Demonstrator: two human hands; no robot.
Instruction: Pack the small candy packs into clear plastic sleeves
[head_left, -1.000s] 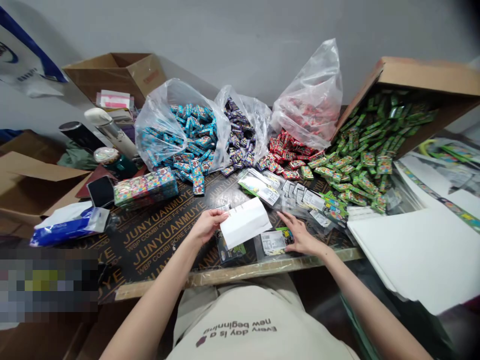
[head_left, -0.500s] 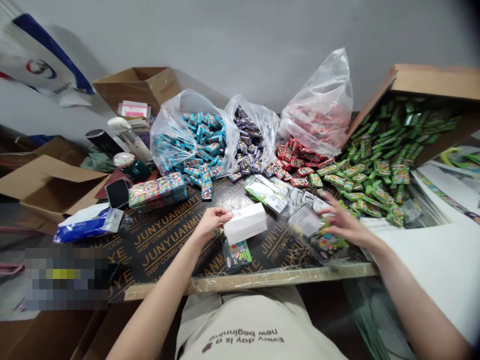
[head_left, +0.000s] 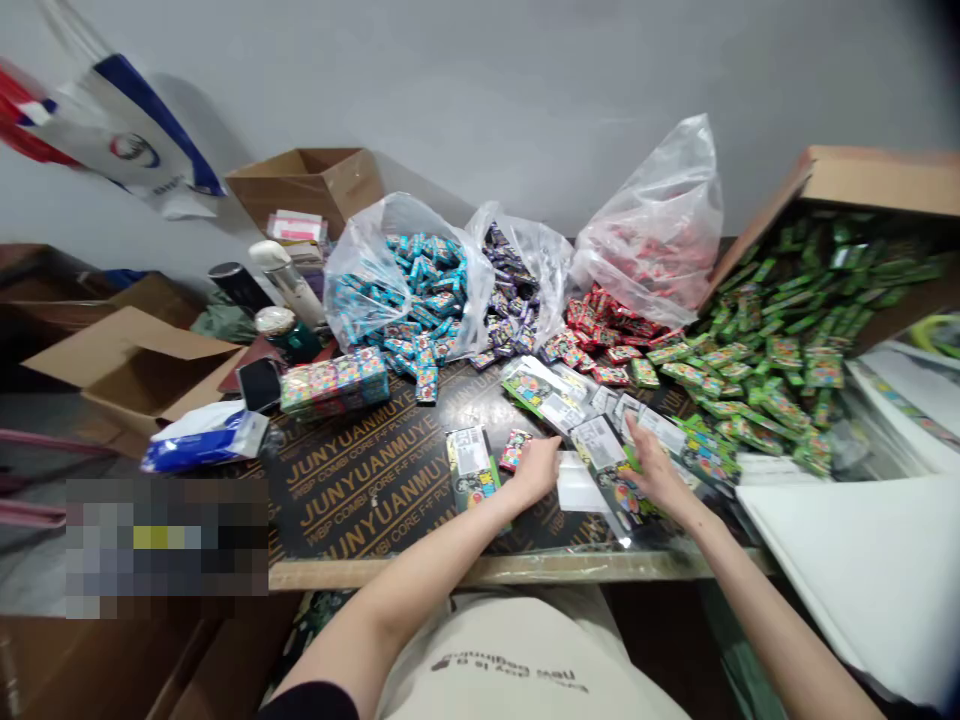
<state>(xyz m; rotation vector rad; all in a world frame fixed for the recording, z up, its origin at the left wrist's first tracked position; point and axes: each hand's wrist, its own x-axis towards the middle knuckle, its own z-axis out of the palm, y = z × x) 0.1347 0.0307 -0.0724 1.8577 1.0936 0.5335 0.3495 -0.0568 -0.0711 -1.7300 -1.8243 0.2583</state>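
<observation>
My left hand (head_left: 534, 472) has its fingers curled, their tips near the left edge of a flat black-and-green printed pouch (head_left: 609, 468); what they pinch, if anything, is hidden. A white folded paper (head_left: 581, 488) lies just right of this hand, partly under the pouch. On its other side sit a small red printed box (head_left: 515, 450) and a second black-and-green pouch with a white label (head_left: 471, 465). Thumb and fingers of my right hand (head_left: 656, 468) grip the right edge of the first pouch. More labelled pouches (head_left: 551, 395) lie beyond my hands.
Along the wall stand plastic bags of blue boxes (head_left: 427, 290), purple boxes (head_left: 514, 300) and red boxes (head_left: 611, 320). Green boxes (head_left: 765, 360) spill from a tipped carton (head_left: 877, 180). White sheets (head_left: 847, 570) lie right; bottles (head_left: 285, 280) and a wrapped block (head_left: 334, 385) stand left.
My left hand has let go of the white folded paper and moved right. The right hand has brought a printed pouch leftward over the paper. The small red box now shows.
</observation>
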